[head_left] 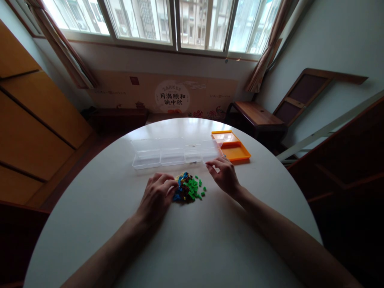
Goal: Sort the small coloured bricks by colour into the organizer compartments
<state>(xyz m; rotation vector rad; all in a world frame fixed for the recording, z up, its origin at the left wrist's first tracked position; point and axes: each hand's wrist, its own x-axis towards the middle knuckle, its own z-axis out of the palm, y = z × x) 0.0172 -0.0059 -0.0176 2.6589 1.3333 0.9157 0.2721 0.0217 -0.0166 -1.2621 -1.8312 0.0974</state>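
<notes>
A mixed pile of small toy bricks [192, 189] in green, blue, brown and cream lies on the white table. At its left edge is my left hand [157, 194], fingers curled and tips against the blue bricks; what they pinch is hidden. My right hand [223, 174] is up and to the right of the pile, by the right end of a clear plastic compartment box [147, 160]. Its thumb and fingers are drawn together, and anything between them is too small to make out. The clear box has its lid raised at the back.
An orange tray [240, 154] with a divider stands behind my right hand, close to the clear box. The round table [192, 248] curves away on both sides. Beyond it are a wooden stool [256, 114] at the right and windows at the back.
</notes>
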